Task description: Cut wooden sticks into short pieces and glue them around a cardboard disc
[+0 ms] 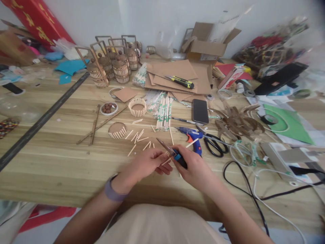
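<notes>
- Head view: a wooden table (76, 176) spreads beneath my hands; the blue glue gun (191, 132) lying on it is my landmark.
- My right hand (194, 166) is on the near side of the glue gun, fingers wrapped around the dark and blue handles of a hand tool (179, 158).
- My left hand (149, 162), with a purple band at the wrist, is nearer me and to the left of the glue gun. Its thumb and fingertips are together, clamped on a thin stick (166, 162) beside the tool's metal end.
- Stacked cardboard (175, 73), with two yellow-and-black cutters (181, 82) on top, lies beyond the glue gun.
- Small slatted lanterns (120, 69) with tall square handles stand in a group, far beyond the glue gun and to its left.
- Brown curved strips (236, 120) are heaped to the glue gun's right, past the black-handled scissors (215, 144).
- A dark phone (200, 111) lies just beyond the glue gun.
- Two round pieces edged with short sticks, one taller (137, 107) and one lower (117, 130), sit to the glue gun's left.
- Loose short sticks (138, 135) are scattered between those pieces and the glue gun.
</notes>
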Demonstrator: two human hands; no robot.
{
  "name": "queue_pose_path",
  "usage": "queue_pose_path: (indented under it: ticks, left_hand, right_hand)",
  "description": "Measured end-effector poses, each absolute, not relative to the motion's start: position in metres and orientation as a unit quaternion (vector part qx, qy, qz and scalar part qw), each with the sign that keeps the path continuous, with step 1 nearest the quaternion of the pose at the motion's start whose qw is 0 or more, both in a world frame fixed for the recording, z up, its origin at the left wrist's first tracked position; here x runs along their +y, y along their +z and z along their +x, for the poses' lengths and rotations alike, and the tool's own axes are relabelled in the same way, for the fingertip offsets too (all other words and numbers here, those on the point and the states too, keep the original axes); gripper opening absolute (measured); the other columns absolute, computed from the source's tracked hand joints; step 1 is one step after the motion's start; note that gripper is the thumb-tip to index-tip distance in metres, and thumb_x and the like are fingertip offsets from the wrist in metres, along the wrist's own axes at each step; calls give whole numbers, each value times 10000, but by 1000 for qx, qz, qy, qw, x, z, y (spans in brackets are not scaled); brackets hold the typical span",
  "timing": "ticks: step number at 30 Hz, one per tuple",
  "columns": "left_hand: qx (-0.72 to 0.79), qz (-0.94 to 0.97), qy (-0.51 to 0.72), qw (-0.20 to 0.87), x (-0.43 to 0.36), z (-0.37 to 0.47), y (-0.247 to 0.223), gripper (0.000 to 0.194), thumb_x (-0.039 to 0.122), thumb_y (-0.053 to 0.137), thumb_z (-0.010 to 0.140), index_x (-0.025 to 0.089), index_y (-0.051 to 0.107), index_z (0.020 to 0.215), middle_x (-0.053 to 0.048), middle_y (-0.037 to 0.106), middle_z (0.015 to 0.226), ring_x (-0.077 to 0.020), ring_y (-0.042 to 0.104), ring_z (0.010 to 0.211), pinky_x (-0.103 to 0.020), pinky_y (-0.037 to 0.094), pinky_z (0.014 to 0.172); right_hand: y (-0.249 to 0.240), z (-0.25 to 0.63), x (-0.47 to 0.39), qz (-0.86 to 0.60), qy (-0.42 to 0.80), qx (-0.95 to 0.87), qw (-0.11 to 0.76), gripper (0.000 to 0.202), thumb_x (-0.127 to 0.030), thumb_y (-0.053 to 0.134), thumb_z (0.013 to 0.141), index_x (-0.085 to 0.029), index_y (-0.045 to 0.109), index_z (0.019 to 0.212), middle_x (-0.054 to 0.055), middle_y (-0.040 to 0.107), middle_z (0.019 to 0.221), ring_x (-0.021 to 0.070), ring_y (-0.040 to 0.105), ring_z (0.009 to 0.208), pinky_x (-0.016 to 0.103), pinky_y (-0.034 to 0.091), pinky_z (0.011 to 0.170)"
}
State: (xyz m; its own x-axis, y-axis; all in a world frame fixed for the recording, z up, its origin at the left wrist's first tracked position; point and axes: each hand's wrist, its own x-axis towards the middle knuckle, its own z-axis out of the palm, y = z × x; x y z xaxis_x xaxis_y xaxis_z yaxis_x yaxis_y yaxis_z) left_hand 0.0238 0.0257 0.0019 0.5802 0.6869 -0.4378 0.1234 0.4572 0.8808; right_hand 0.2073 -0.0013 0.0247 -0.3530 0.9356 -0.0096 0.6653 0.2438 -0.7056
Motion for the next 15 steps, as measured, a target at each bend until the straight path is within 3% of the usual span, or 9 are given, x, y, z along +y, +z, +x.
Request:
queue_pose_path:
  ticks: [5,11,15]
  left_hand:
    - [405,481,166,759,25,26,1,676,805,671,616,149,651,777,-71,713,701,-186,692,646,-283,521,622]
    - [361,449,141,805,25,24,0,627,758,720,620,154,637,767,-57,712,689,-182,688,638,-283,519,616]
    - [381,418,179,805,24,23,-3,570,709,726,672,156,632,776,-51,716,702,-174,688,637,-290,522,655]
  right_hand:
    - [20,205,-1,-511,344,-760,209,337,-183,495,890,-207,500,1226,97,699,1173,224,671,1056,334,519,881]
    - [21,207,1,-487,384,-754,217,326,-187,496,911,-227,510,1234,72,705,1135,210,678,1025,338,536,882]
    - [16,207,1,-481,301,-770,293,317,-197,515,911,-253,519,1223,93,615,1218,233,602,1160,393,509,974]
